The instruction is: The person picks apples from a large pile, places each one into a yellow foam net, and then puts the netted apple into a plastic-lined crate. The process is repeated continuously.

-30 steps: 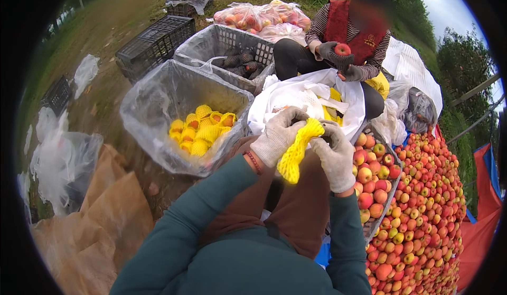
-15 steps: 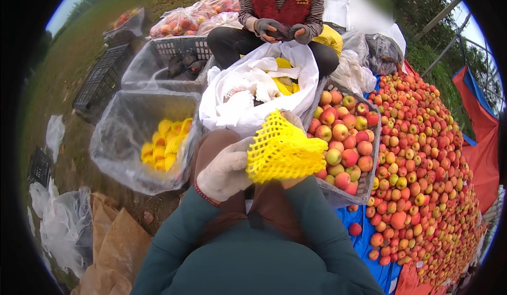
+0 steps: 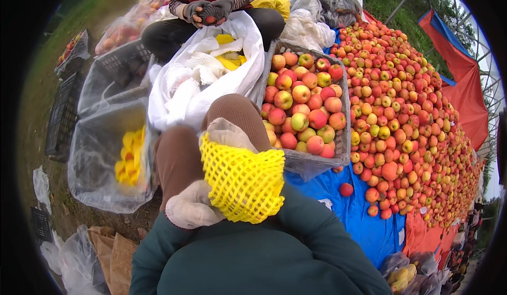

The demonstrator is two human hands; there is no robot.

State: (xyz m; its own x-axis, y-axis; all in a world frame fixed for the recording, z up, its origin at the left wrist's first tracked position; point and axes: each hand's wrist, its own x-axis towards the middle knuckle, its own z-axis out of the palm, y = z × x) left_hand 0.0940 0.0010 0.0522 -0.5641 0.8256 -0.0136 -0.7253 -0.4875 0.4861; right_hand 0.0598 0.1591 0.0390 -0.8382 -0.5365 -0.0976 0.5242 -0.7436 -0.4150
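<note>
A yellow foam fruit net (image 3: pixel 244 181) is stretched out between my two white-gloved hands, above my lap. My left hand (image 3: pixel 193 206) is closed at the net's near left edge, its fingertips partly hidden by the mesh. At the far edge is my right hand (image 3: pixel 228 134), closed on the net, with most of the palm and wrist covered by it. I cannot make out a fruit inside the net. Beyond my knees lies an open white sack (image 3: pixel 174 97) with white and yellow foam nets in it. A crate of red-yellow apples (image 3: pixel 301 102) stands to its right.
At left, a plastic-lined crate (image 3: pixel 87 176) holds yellow-netted apples. A large apple heap (image 3: pixel 412 131) spreads over blue and red sheets at right. Across from me, a person in grey gloves (image 3: pixel 208 12) holds an apple in a dark net. Brown paper (image 3: pixel 116 255) lies lower left.
The view has swung to the right. Between my hands the yellow net has turned and come closer to my body. The person opposite now shows a red apple in the dark net.
</note>
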